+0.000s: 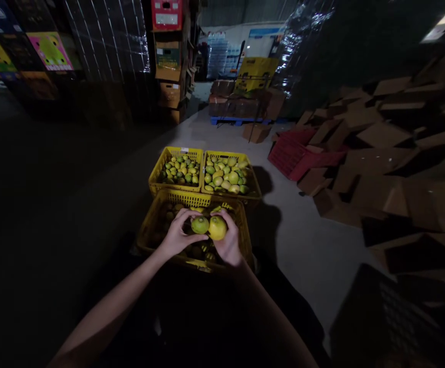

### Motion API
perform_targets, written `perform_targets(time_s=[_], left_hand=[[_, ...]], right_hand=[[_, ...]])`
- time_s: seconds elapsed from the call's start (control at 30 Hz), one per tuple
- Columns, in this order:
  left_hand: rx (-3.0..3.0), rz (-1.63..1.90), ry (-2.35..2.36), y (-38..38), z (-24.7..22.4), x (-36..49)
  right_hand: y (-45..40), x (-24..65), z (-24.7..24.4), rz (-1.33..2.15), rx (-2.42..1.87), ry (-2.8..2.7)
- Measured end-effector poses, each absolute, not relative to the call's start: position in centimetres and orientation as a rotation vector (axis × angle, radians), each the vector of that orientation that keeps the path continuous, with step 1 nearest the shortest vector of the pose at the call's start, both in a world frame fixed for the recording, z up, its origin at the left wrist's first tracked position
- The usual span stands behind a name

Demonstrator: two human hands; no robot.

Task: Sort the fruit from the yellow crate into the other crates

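My left hand (180,235) is closed round a green lemon (200,225), thumb below and fingers above. Beside it, my right hand (229,240) grips a yellow lemon (218,228). The two fruits are side by side, close together or touching. Both hands are over the near yellow crate (149,225), where more fruit lies in shadow. Behind it stand a left yellow crate (155,171) with small green and yellow fruit, and a right yellow crate (253,179) holding larger ones.
Flattened cardboard boxes (383,168) are heaped on the right, with a red crate (289,153) at their edge. A blue pallet (237,121) with boxes stands behind the crates. Stacked cartons (168,61) rise at the back left. Grey floor (302,245) shows right of the crates.
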State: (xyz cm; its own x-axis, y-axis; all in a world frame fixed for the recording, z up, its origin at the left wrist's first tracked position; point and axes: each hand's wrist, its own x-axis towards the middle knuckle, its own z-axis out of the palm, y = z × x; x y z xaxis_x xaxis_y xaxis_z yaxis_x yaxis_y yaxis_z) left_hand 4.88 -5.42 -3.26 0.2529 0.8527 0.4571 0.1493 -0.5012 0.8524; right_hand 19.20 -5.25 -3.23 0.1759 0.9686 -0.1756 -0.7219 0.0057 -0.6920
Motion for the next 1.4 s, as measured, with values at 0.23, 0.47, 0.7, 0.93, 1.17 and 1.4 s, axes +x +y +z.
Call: perform_targets(time_s=[0.23,0.47,0.7,0.93,1.17,1.4], left_hand=[[1.623,1.325,0.903,-5.1,-3.6,5.3],[1.481,1.125,0.908,-6.0,-4.1,5.6],[1.551,1.097,1.037,-6.2,-4.2,5.9],[1.891,1.178,0.989,-7.1,-3.9,5.8],[1.917,1.228,0.930,-6.4,-3.9,5.4],[1.980,1.250,0.907,-6.3,-3.6,5.3]], right_hand=[[-5.5,18.9,-2.5,1.522,-0.711,-0.283],[-5.8,18.6,-2.3,1.574,-0.801,-0.178],[-5.5,19.3,-3.0,1.442,-0.905,-0.372],[-6.1,19.9,-3.3,1.232,-0.772,-0.452],[-5.8,19.7,-2.8,1.248,-0.794,-0.489],[-5.1,19.9,-2.5,1.383,-0.756,-0.334]])
